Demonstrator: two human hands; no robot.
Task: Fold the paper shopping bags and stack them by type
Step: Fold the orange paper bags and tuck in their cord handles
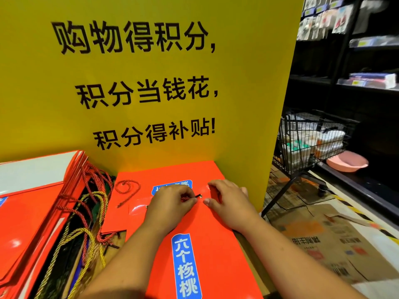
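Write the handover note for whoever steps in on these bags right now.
Left hand pinches the red cord by its tip, right at an eyelet of the front bag.
Right hand presses that bag flat.
Behind it, a loose cord lies on another red bag; the stack of flat bags sits at the left.
Done: stack started.
Left: probably settle this cord, then stack the front bag by type.

Shop: stocked shelves, trolley.
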